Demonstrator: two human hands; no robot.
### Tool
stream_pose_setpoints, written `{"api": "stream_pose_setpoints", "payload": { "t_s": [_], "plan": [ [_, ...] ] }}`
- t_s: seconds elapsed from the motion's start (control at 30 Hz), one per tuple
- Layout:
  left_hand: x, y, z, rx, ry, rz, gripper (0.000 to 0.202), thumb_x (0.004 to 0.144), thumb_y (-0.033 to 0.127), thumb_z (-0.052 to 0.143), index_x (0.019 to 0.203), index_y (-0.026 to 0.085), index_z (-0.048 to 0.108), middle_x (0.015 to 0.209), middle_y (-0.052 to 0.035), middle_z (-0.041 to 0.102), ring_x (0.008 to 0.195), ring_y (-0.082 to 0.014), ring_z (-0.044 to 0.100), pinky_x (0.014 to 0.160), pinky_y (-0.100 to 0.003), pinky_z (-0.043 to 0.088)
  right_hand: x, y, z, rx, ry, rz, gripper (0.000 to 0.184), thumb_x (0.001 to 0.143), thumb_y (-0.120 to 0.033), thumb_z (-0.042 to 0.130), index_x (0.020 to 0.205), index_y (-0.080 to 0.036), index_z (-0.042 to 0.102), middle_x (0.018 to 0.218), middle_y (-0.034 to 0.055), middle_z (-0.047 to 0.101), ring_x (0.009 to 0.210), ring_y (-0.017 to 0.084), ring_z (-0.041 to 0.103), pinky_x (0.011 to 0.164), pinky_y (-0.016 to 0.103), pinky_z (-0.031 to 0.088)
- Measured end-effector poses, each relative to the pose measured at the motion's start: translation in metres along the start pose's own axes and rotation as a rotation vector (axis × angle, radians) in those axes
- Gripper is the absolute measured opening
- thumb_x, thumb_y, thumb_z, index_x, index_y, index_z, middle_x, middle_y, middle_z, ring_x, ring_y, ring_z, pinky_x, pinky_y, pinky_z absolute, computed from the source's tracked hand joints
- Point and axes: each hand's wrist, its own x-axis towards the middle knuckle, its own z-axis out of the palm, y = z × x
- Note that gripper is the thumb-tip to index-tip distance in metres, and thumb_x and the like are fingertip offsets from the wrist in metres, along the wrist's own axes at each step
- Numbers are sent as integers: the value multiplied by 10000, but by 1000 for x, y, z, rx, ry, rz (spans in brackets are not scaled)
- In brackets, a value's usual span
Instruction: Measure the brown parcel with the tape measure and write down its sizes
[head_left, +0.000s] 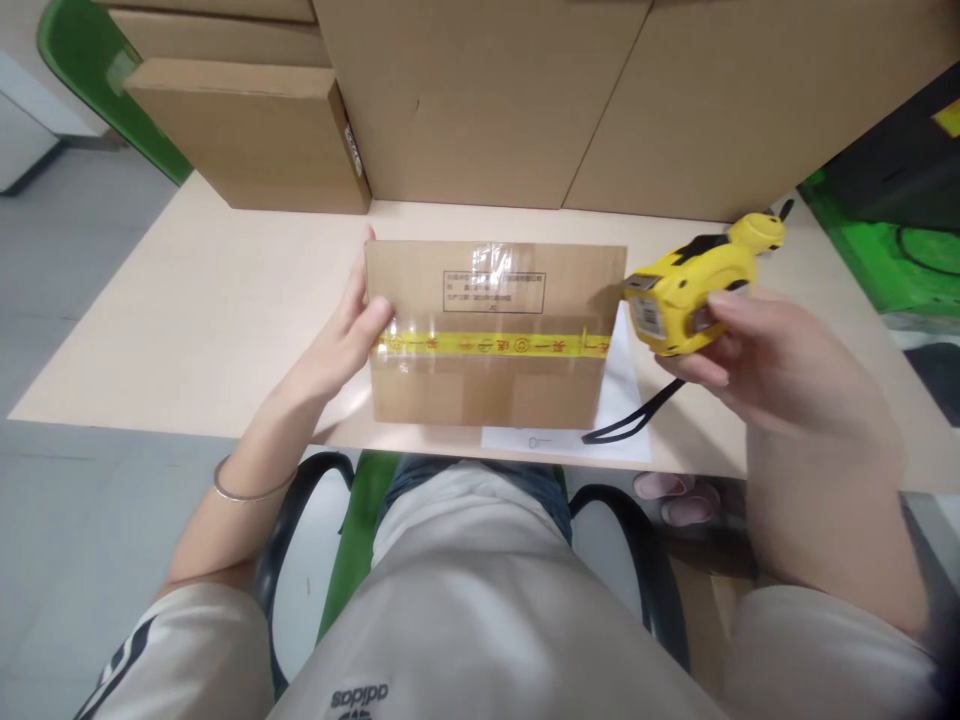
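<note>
A brown cardboard box (491, 390) with a strip of yellow tape printed in red (480, 345) stands at the middle of the view. My left hand (356, 325) is closed on the box's left edge, thumb on the near face and the other fingers mostly hidden behind it. To the right of the box, my right hand (780, 365) grips a yellow-and-black tool that looks like a tape measure (690, 295), with a white label on its near end. A black wrist strap (634, 422) dangles from it over a white paper sheet (626, 385), partly covered by the box.
Large cardboard boxes (480, 100) line the back of the light wooden table (187, 330), with a smaller box (247, 135) at the back left. Green chairs (112, 90) and a dark object (900, 150) flank the table. Pink slippers (686, 500) lie beneath it.
</note>
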Motion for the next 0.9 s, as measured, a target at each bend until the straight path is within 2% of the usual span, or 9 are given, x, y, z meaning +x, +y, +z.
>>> {"api": "stream_pose_setpoints", "payload": {
  "t_s": [0.1, 0.2, 0.3, 0.37, 0.43, 0.57, 0.67, 0.77, 0.9],
  "plan": [
    [2, -3, -8, -97, 6, 134, 998, 732, 603, 893, 1585, 384, 424, 1626, -73, 507, 1554, -409, 438, 1294, -609, 386, -1, -14, 1, 112, 97, -108, 261, 615, -409, 907, 768, -233, 790, 717, 22, 699, 431, 59, 321, 333, 231, 47],
    [-1, -12, -5, -68, 13, 337, 1049, 603, 499, 1001, 1509, 363, 491, 1588, -96, 504, 1476, -401, 514, 1236, -570, 467, 3, -25, 1, 165, 161, -246, 313, 549, -396, 972, 757, -240, 798, 734, 21, 730, 443, 59, 338, 335, 240, -32],
    [-7, -22, 0, 25, -19, 477, 1061, 560, 446, 1030, 1480, 364, 507, 1599, -108, 472, 1511, -404, 463, 1218, -576, 477, 11, -33, 7, 17, 156, -384, 313, 609, -388, 991, 827, -257, 810, 746, -2, 685, 534, 83, 449, 342, 236, 137],
    [-9, -28, 3, 32, -47, 482, 1117, 551, 486, 1028, 1513, 385, 470, 1631, -118, 447, 1530, -418, 443, 1226, -593, 460, 18, -38, 22, -240, 84, -460, 291, 704, -399, 951, 916, -262, 806, 854, -8, 707, 660, 103, 549, 450, 234, 333],
    [-9, -30, 5, -34, -59, 430, 1227, 552, 517, 1022, 1586, 414, 371, 1646, -130, 451, 1505, -431, 482, 1216, -609, 463, 29, -43, 45, -492, -40, -543, 333, 767, -450, 904, 994, -243, 775, 932, -22, 714, 768, 113, 605, 612, 245, 450],
    [-12, -27, 11, -179, -65, 355, 1359, 654, 411, 989, 1678, 467, 98, 1677, -120, 443, 1507, -416, 499, 1215, -622, 456, 54, -52, 103, -781, -326, -632, 363, 878, -488, 803, 1100, -219, 705, 995, -23, 724, 866, 156, 671, 775, 288, 513],
    [-16, -29, 13, -170, -55, 336, 1389, 659, 397, 986, 1669, 511, 39, 1746, -100, 329, 1529, -413, 474, 1195, -607, 479, 64, -53, 129, -934, -462, -645, 245, 928, -403, 756, 1048, -205, 675, 1000, 10, 734, 878, 180, 677, 771, 298, 497],
    [-17, -36, 10, -63, -21, 324, 1443, 532, 517, 1023, 1666, 496, 131, 1696, -113, 383, 1479, -439, 508, 1170, -624, 494, 64, -52, 121, -988, -494, -659, 210, 929, -405, 741, 978, -215, 668, 952, 14, 727, 834, 183, 665, 737, 305, 476],
    [-14, -39, 6, 91, -8, 445, 1211, 572, 617, 965, 1611, 423, 375, 1548, -121, 497, 1426, -407, 509, 1180, -620, 473, 52, -49, 55, -1018, -401, -625, 208, 879, -412, 794, 949, -245, 693, 778, -22, 674, 651, 147, 592, 593, 300, 428]
  ]
}}
